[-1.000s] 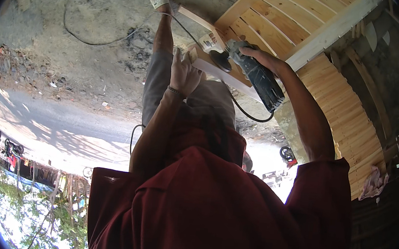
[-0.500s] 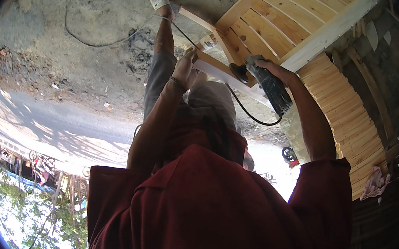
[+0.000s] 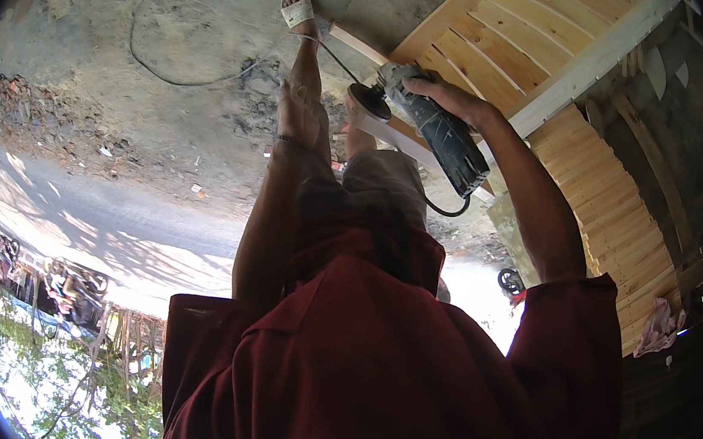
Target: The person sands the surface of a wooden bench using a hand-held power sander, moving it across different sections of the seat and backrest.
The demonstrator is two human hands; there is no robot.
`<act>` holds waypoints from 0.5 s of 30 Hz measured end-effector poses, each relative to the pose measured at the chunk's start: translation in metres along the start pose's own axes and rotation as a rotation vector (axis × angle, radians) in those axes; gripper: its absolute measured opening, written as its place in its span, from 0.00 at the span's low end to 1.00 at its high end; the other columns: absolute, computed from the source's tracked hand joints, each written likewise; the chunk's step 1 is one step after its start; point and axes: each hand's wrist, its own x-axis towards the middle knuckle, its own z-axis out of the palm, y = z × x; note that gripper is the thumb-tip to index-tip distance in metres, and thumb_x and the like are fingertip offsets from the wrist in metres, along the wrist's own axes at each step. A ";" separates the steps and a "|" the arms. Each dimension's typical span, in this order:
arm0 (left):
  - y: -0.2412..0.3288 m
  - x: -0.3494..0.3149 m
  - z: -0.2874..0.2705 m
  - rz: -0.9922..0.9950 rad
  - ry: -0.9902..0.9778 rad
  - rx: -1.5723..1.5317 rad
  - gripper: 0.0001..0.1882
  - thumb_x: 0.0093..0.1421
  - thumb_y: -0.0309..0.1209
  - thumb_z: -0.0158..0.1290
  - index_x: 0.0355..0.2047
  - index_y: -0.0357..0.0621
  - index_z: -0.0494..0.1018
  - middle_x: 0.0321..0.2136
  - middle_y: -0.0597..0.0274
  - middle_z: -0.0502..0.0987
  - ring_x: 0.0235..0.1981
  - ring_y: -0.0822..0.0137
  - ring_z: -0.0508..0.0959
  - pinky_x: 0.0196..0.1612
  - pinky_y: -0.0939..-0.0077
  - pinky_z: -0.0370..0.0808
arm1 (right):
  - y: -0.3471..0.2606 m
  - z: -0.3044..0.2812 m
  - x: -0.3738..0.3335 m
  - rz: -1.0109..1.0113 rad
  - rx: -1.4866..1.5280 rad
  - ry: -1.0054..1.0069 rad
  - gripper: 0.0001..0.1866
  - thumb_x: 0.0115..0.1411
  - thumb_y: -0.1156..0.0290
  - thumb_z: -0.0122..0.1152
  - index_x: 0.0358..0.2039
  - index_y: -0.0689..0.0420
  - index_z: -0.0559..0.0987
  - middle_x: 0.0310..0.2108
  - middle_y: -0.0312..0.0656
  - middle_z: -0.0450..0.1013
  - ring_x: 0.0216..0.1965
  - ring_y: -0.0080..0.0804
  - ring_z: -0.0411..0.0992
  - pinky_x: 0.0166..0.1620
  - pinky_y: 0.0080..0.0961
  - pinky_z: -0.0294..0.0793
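Gripping angle grinder (image 3: 430, 125) in right hand (image 3: 446, 97), disc on pale wood strip (image 3: 394, 138) by slatted panel (image 3: 507, 39). Left hand (image 3: 299, 111) flat, fingers loose, resting against leg, holding nothing.

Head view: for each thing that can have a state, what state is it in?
Dark handheld angle grinder: gripped, disc end toward the strip.
Right hand: closed over the grinder body.
Left hand: open, resting on the knee.
Pale narrow wooden strip: lying slanted under the grinder.
Slatted wooden panel: flat, slats unpainted.
Black power cable: slack, looped across the ground.
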 end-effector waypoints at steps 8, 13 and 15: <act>0.032 -0.023 0.000 0.141 0.100 0.245 0.39 0.72 0.55 0.32 0.72 0.41 0.42 0.74 0.53 0.41 0.75 0.61 0.40 0.73 0.60 0.37 | 0.021 0.008 -0.051 -0.188 -0.052 0.056 0.37 0.60 0.47 0.62 0.61 0.62 0.68 0.47 0.47 0.74 0.45 0.29 0.74 0.46 0.27 0.75; -0.002 0.001 0.011 0.183 -0.279 0.559 0.29 0.73 0.47 0.38 0.65 0.40 0.60 0.62 0.54 0.67 0.65 0.63 0.63 0.67 0.69 0.56 | 0.066 0.015 -0.051 -0.290 0.029 0.185 0.44 0.57 0.47 0.66 0.64 0.62 0.61 0.53 0.48 0.70 0.48 0.33 0.73 0.50 0.31 0.75; -0.023 0.011 0.005 0.232 -0.423 0.827 0.25 0.72 0.45 0.42 0.59 0.39 0.68 0.55 0.58 0.76 0.56 0.67 0.73 0.60 0.74 0.66 | 0.081 0.016 -0.046 -0.279 0.051 0.244 0.47 0.56 0.48 0.67 0.65 0.64 0.58 0.54 0.49 0.69 0.49 0.34 0.73 0.50 0.31 0.75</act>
